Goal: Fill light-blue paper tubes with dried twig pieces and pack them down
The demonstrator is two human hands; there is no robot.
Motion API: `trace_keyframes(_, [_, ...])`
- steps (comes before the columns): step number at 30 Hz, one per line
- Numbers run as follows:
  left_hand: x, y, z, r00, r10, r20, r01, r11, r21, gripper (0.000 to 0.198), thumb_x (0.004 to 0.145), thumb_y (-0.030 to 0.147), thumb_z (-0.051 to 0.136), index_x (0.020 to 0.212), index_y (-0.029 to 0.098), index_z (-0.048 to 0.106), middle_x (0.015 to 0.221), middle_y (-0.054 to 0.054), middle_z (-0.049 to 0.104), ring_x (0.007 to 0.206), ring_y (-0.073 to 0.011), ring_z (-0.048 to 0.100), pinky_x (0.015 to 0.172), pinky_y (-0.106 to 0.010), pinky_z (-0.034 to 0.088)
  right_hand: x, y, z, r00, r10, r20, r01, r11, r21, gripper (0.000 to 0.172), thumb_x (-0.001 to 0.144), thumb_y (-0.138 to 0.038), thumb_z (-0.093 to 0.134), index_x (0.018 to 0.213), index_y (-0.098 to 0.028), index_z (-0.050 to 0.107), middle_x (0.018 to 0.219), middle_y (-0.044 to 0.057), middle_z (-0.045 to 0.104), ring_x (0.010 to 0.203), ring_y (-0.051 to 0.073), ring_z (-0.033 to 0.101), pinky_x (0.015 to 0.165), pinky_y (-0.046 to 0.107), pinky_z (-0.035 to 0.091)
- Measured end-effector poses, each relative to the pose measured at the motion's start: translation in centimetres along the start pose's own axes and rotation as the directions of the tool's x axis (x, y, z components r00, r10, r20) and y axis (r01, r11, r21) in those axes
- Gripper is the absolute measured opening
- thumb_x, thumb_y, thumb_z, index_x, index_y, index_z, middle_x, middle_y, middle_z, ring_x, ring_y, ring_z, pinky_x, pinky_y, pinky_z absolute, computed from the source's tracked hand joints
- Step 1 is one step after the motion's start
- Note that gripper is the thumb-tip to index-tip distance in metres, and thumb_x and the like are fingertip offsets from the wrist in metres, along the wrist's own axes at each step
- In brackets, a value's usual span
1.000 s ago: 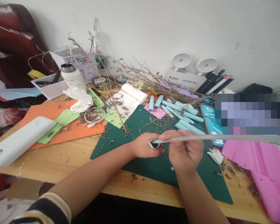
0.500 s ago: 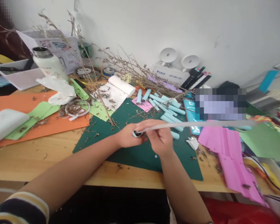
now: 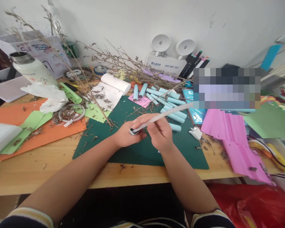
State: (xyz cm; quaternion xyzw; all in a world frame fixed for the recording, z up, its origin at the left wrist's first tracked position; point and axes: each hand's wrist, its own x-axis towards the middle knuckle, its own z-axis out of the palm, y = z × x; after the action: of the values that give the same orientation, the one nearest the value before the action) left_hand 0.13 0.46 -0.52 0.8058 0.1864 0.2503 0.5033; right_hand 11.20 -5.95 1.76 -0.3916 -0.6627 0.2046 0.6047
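My left hand (image 3: 127, 135) is wrapped round a short tube (image 3: 134, 131) whose dark open end faces up. Between the thumb and fingers of my right hand (image 3: 160, 131) is a long whitish strip (image 3: 166, 113), its near end at the tube's mouth and its far part reaching up to the right. Both hands are close together above the green mat (image 3: 137, 155). Just behind them lie several light blue rolls (image 3: 174, 117), two of them on a small pink paper (image 3: 141, 100).
Dry branches (image 3: 123, 65) stretch across the back. At the left stand an open bottle (image 3: 32, 68) and orange paper (image 3: 68, 129). Pink crepe paper (image 3: 232, 136) hangs over the right edge. A white router-like box (image 3: 165, 65) and markers (image 3: 194, 65) stand by the wall.
The camera view has shifted, so the table items appear further left and higher. The strip now points more steeply upward, and its near end sits at the tube's mouth. Both hands keep their holds.
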Motion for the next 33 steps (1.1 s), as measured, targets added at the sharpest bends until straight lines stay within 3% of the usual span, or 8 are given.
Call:
trace_keyframes(3, [0.05,0.03,-0.04,0.999,-0.048,-0.014,0.048,0.999,0.016,0.017,0.060,0.029,0.050,0.067,0.013,0.054,0.065,0.000,0.055,0.068,-0.0141,0.052,0.062,-0.024,0.045,0.08,0.16,-0.01,0.999,0.018,0.034,-0.015,0.995,-0.095,0.018,0.083,-0.031,0.037,0.079,-0.023,0.052,0.073,0.001,0.062,0.076,0.014,0.058,0.071,0.032,0.047])
trace_keyframes(6, [-0.01,0.13,-0.08,1.000,-0.003,0.007,0.003,1.000,-0.030,0.019,0.062,0.029,0.049,0.069,0.012,0.054,0.069,-0.001,0.057,0.069,-0.0144,0.053,0.065,-0.025,0.045,0.20,0.37,0.00,1.000,-0.019,0.016,0.020,0.996,-0.090,0.016,0.083,-0.028,0.037,0.082,-0.023,0.052,0.076,0.001,0.062,0.074,0.014,0.058,0.069,0.032,0.047])
trace_keyframes(13, [0.09,-0.16,-0.06,0.991,0.125,0.055,-0.125,0.992,-0.018,0.024,0.067,0.023,0.048,0.088,0.012,0.056,0.087,-0.007,0.062,0.084,-0.0190,0.056,0.076,-0.031,0.045,0.54,0.32,-0.02,0.966,-0.257,0.005,0.252,0.943,-0.218,0.015,0.082,-0.019,0.033,0.082,-0.022,0.047,0.082,0.004,0.063,0.080,0.016,0.057,0.073,0.038,0.046])
trace_keyframes(17, [0.11,-0.12,-0.07,0.990,0.125,0.068,-0.125,0.992,-0.014,0.020,0.067,0.020,0.047,0.083,0.011,0.056,0.079,-0.005,0.062,0.080,-0.0176,0.056,0.074,-0.030,0.046,0.59,0.11,-0.14,0.973,-0.213,0.093,0.231,0.923,-0.307,0.015,0.081,-0.017,0.033,0.083,-0.022,0.047,0.088,0.005,0.062,0.087,0.017,0.055,0.075,0.040,0.045])
trace_keyframes(20, [0.07,-0.04,-0.06,0.995,0.081,0.057,-0.080,0.997,-0.012,0.019,0.066,0.021,0.049,0.081,0.012,0.056,0.075,-0.004,0.062,0.074,-0.0161,0.057,0.069,-0.028,0.047,0.54,0.05,-0.20,0.968,-0.248,0.039,0.249,0.923,-0.293,0.015,0.082,-0.018,0.033,0.084,-0.023,0.046,0.091,0.005,0.060,0.085,0.017,0.055,0.074,0.040,0.045])
trace_keyframes(24, [0.14,0.15,-0.16,0.987,0.159,0.036,-0.159,0.987,-0.010,0.021,0.066,0.019,0.049,0.084,0.012,0.056,0.085,-0.006,0.062,0.086,-0.0189,0.055,0.078,-0.031,0.045,0.56,-0.05,-0.16,0.974,-0.179,0.140,0.214,0.929,-0.303,0.015,0.081,-0.015,0.034,0.082,-0.022,0.047,0.088,0.004,0.061,0.085,0.016,0.054,0.075,0.037,0.044])
trace_keyframes(28, [0.26,0.38,-0.24,0.990,0.126,0.061,-0.126,0.992,0.006,0.017,0.066,0.018,0.049,0.081,0.013,0.055,0.078,-0.005,0.061,0.086,-0.0191,0.055,0.079,-0.033,0.044,0.59,-0.10,-0.10,0.969,-0.231,0.088,0.247,0.920,-0.305,0.014,0.079,-0.014,0.035,0.082,-0.022,0.047,0.090,0.004,0.061,0.084,0.016,0.054,0.074,0.037,0.044])
trace_keyframes(33, [0.25,0.14,-0.16,0.992,0.119,0.028,-0.118,0.993,-0.016,0.010,0.063,0.020,0.050,0.069,0.013,0.052,0.070,-0.003,0.059,0.072,-0.0166,0.055,0.069,-0.030,0.046,0.49,-0.19,-0.11,0.970,-0.206,0.125,0.241,0.863,-0.444,0.012,0.077,-0.014,0.037,0.079,-0.022,0.046,0.086,0.004,0.062,0.082,0.017,0.054,0.072,0.037,0.044])
